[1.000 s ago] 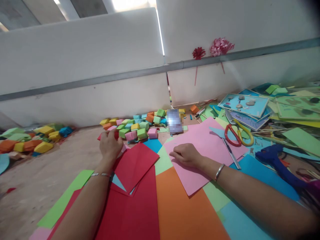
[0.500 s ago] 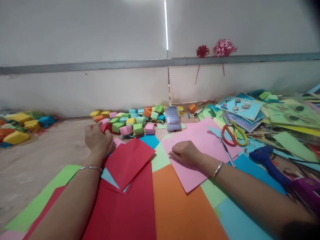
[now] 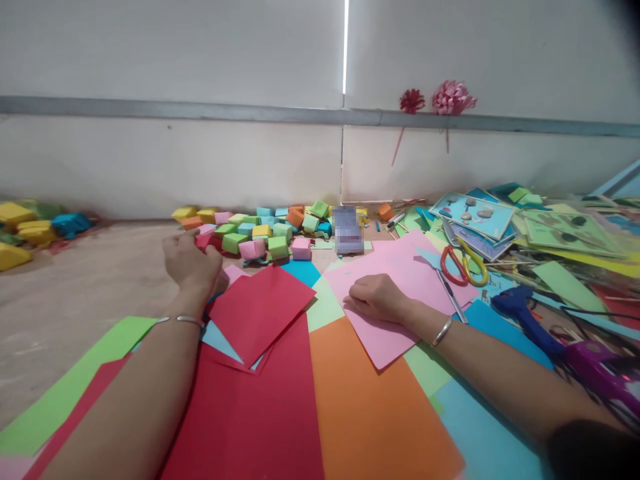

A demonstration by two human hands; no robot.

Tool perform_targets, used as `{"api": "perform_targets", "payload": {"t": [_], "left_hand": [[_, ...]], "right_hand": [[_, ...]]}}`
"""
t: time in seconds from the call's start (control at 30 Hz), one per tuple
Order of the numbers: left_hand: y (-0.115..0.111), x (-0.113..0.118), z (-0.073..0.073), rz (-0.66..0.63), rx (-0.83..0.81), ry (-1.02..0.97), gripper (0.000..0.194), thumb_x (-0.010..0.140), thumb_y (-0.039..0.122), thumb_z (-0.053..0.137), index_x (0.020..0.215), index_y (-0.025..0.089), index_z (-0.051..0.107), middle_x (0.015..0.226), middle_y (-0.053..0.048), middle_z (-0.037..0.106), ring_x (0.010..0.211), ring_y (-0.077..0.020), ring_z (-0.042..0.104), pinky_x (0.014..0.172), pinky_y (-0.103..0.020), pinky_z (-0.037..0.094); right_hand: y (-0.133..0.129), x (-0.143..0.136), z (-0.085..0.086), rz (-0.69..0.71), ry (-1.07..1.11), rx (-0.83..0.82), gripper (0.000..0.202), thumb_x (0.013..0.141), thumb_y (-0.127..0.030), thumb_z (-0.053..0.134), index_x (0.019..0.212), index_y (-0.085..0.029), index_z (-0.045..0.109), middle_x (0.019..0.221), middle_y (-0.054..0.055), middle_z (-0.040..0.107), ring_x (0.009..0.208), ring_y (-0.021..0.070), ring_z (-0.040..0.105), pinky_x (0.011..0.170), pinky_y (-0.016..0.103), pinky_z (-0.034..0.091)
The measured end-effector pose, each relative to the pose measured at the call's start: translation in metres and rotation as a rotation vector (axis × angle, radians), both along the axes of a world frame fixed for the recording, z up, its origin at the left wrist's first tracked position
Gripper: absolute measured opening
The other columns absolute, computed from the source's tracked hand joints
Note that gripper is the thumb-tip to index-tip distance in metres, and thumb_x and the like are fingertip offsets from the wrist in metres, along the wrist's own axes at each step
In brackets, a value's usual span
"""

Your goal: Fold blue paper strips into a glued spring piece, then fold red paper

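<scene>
My left hand (image 3: pixel 193 267) reaches to the near left end of a pile of folded paper cubes (image 3: pixel 253 249). Its thumb and curled fingers close around a red paper cube (image 3: pixel 204 241), partly hidden by the hand. Loosely fisted, my right hand (image 3: pixel 376 297) rests on a pink paper sheet (image 3: pixel 395 260), and nothing shows in it. Between the hands lies a red square of paper (image 3: pixel 263 310), over light blue and red pieces. A larger red sheet (image 3: pixel 250 420) and an orange sheet (image 3: pixel 375 400) spread out in front of me.
Scissors (image 3: pixel 455 263), a pen (image 3: pixel 453 297) and a blue-purple glue gun (image 3: pixel 530 320) lie right. Behind them are decorated cards (image 3: pixel 473 215) and sticks. More paper shapes (image 3: pixel 37 233) sit far left. A pixelated upright object (image 3: pixel 349 230) stands by the wall, below paper flowers (image 3: pixel 453 99).
The view has shifted slightly, so most things sit a little higher in it. Both hands keep nearly the same places, the left at the red cube, the right on the pink sheet.
</scene>
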State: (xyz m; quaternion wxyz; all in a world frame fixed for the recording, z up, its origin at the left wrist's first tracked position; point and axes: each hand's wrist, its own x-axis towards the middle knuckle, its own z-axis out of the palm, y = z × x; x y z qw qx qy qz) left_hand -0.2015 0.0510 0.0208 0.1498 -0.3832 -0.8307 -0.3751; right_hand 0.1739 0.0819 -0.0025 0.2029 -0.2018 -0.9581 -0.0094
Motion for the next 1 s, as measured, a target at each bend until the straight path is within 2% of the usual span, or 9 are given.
{"api": "perform_targets", "payload": {"t": [0.2, 0.37, 0.73, 0.87, 0.93, 1.0], "left_hand": [[0.004, -0.001, 0.000, -0.009, 0.025, -0.030, 0.046, 0.075, 0.017, 0.058, 0.119, 0.009, 0.065, 0.115, -0.018, 0.064, 0.123, -0.0378, 0.051, 0.106, -0.054, 0.044], [0.003, -0.003, 0.001, 0.040, 0.068, -0.045, 0.046, 0.074, 0.011, 0.057, 0.119, 0.011, 0.062, 0.115, -0.015, 0.060, 0.124, -0.0353, 0.049, 0.107, -0.053, 0.043], [-0.003, -0.008, 0.003, 0.057, 0.063, -0.004, 0.041, 0.083, 0.011, 0.055, 0.123, 0.005, 0.059, 0.126, -0.021, 0.059, 0.127, -0.0340, 0.049, 0.108, -0.050, 0.041], [-0.002, -0.017, 0.013, 0.085, 0.048, 0.015, 0.041, 0.085, 0.014, 0.055, 0.124, 0.003, 0.058, 0.127, -0.021, 0.061, 0.127, -0.0318, 0.050, 0.109, -0.048, 0.040], [-0.003, -0.022, 0.021, 0.101, 0.032, 0.008, 0.038, 0.087, 0.017, 0.054, 0.121, 0.002, 0.060, 0.120, -0.020, 0.065, 0.117, -0.0300, 0.057, 0.104, -0.049, 0.045], [-0.004, -0.023, 0.031, 0.054, 0.012, 0.007, 0.034, 0.087, 0.019, 0.053, 0.114, 0.003, 0.063, 0.109, -0.018, 0.070, 0.102, -0.0282, 0.064, 0.095, -0.050, 0.051]], "right_hand": [[-0.002, 0.002, 0.001, -0.008, 0.008, -0.018, 0.035, 0.096, -0.033, 0.054, 0.064, -0.019, 0.053, 0.062, 0.002, 0.059, 0.060, 0.0138, 0.049, 0.056, 0.029, 0.021], [-0.003, 0.002, 0.002, -0.008, 0.008, -0.043, 0.036, 0.097, -0.034, 0.053, 0.064, -0.019, 0.054, 0.062, 0.002, 0.059, 0.062, 0.0147, 0.050, 0.057, 0.030, 0.021], [-0.003, 0.001, 0.002, -0.005, -0.025, -0.029, 0.032, 0.097, -0.032, 0.055, 0.067, -0.018, 0.057, 0.066, 0.004, 0.063, 0.065, 0.0155, 0.053, 0.058, 0.030, 0.021], [-0.003, -0.004, 0.006, -0.057, -0.105, -0.059, 0.027, 0.097, -0.031, 0.056, 0.073, -0.018, 0.062, 0.073, 0.005, 0.066, 0.069, 0.0165, 0.056, 0.058, 0.030, 0.022], [-0.004, -0.007, 0.009, -0.093, -0.162, -0.094, 0.023, 0.097, -0.029, 0.057, 0.079, -0.017, 0.064, 0.078, 0.007, 0.069, 0.073, 0.0176, 0.059, 0.058, 0.030, 0.024], [-0.006, -0.010, 0.012, -0.116, -0.191, -0.111, 0.021, 0.097, -0.028, 0.056, 0.084, -0.016, 0.067, 0.084, 0.009, 0.071, 0.077, 0.0194, 0.061, 0.059, 0.030, 0.026]]}}
